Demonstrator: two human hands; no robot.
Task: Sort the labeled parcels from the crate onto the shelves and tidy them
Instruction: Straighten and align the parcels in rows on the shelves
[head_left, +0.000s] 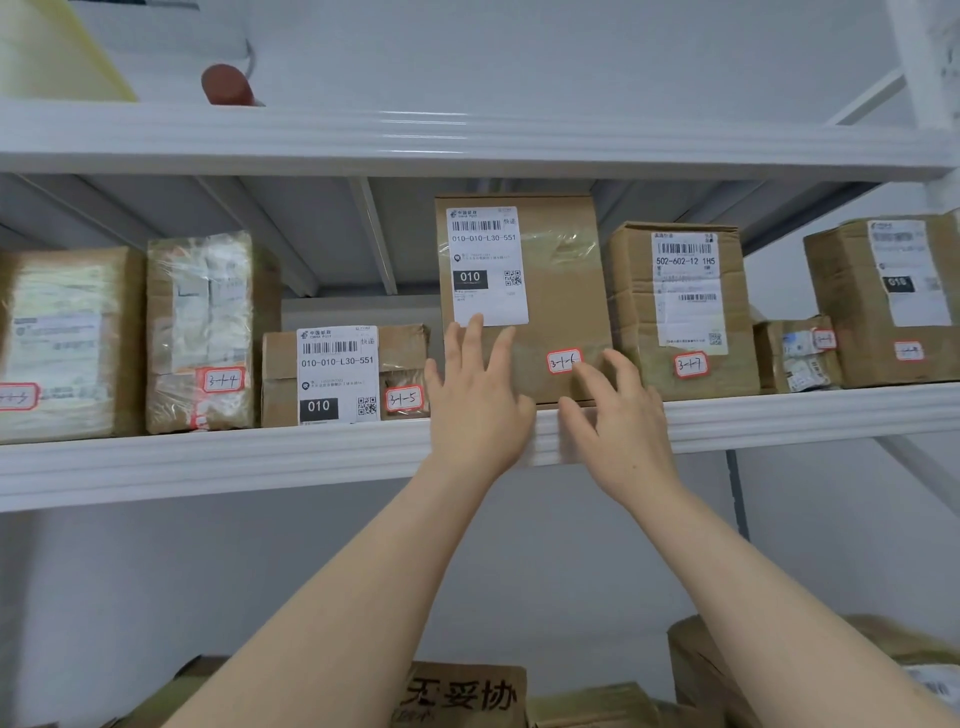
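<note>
The left hand (475, 400) lay flat against the front of the tall brown parcel (556, 296), its fingers (471, 343) straight and slightly spread, their tips reaching the lower edge of the white shipping label (485, 265). The right hand (618, 421) met the same face lower down, fingers (595, 384) loosely bent and apart, the tips touching the cardboard just beside the red-bordered sticker marked 3-1-6 (563, 361); neither hand wrapped round anything. That parcel stood upright on the middle shelf (260, 460), near its front edge, its top just under the shelf above (467, 145). To its left sat a lower box tagged 3-1-5 (343, 376), then a tape-wrapped parcel tagged 3-1-4 (200, 332). To its right, just beside it, stood the box tagged 3-1-7 (680, 309), with more labeled boxes (883, 301) beyond. On the shelf above rested a reddish-brown cylinder (227, 85). Below the forearms, cardboard boxes (462, 693) showed at the bottom of the view.
</note>
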